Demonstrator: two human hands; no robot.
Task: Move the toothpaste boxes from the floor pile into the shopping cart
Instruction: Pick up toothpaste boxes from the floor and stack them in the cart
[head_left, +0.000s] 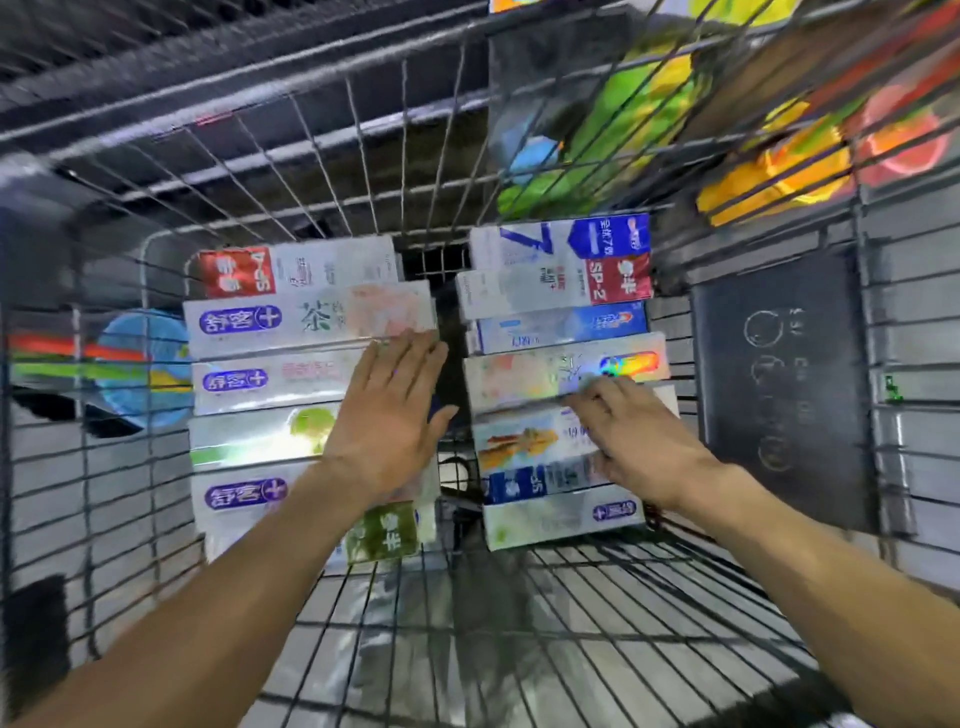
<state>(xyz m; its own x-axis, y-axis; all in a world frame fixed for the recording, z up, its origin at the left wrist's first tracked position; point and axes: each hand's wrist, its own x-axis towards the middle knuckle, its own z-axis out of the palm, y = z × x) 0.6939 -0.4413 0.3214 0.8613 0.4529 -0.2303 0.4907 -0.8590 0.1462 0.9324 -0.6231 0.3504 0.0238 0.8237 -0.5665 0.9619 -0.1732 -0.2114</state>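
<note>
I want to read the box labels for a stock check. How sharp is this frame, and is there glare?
Head view: motion blur smears the cart wires and edges; glare whitens the left stack near the left hand; wide-angle bending curves the sides; large brand marks read, small print doesn't.

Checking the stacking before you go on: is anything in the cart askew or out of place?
Mostly tidy: two columns of toothpaste boxes in the shopping cart. The green box at the left column's near end sits slightly crooked. In the right column, boxes under the right hand overlap unevenly. No damage visible.
</note>
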